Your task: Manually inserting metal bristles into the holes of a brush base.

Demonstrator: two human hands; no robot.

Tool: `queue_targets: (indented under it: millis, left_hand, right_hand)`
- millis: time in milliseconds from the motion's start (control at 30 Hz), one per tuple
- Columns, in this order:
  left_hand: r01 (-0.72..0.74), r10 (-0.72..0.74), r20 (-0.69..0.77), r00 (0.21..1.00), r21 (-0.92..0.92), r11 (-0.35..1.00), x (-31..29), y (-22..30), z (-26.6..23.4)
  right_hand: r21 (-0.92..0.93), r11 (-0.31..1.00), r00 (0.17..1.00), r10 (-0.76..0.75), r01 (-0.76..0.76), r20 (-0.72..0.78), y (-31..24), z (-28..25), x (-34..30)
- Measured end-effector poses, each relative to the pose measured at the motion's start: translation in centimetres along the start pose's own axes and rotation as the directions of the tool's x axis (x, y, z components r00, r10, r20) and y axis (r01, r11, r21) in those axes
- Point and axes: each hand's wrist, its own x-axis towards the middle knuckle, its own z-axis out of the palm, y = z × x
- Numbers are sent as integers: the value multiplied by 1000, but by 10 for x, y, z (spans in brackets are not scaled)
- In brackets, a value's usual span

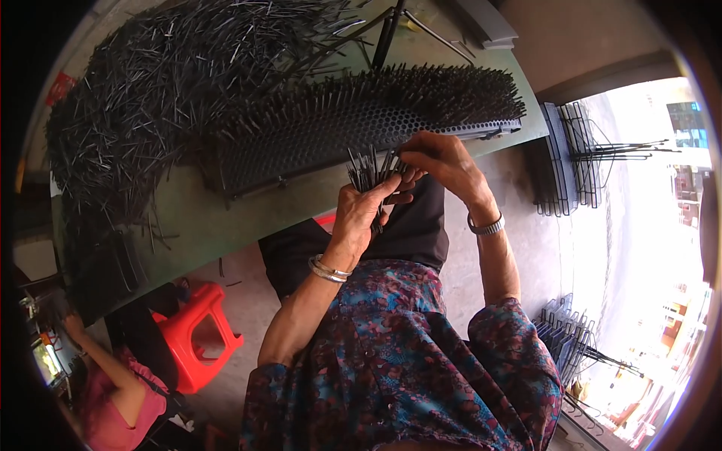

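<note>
A bundle of thin black rods (365, 173) fans upward out of my left hand (355, 218), whose fingers are wrapped round it. My right hand (445, 164) meets the bundle from the right, thumb and fingers pinched on rods at its edge; how many is hidden. Just beyond both hands lies a long black board full of round holes (301, 143), slightly tilted across the table. Many similar rods (459, 90) stand upright in its far and right part, while the holes nearer me and to the left show bare.
A big heap of loose black rods (165, 90) covers the left of the green table (218, 233). A red plastic stool (192, 338) stands below left, beside another person in pink (124, 406). Black wire racks (564, 158) stand at the right. A dark metal stand (387, 37) rises behind the board.
</note>
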Motion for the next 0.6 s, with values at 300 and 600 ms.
queue_targets:
  millis: [300, 600]
  left_hand:
    - [17, -17, -7, 1000, -4, 1000, 9, 4, -3]
    - [86, -83, 24, 996, -233, 969, 20, -7, -6]
  right_hand:
    - [-58, 998, 993, -25, 18, -118, -14, -5, -13]
    - [-622, 770, 581, -573, 140, -579, -17, -23, 7]
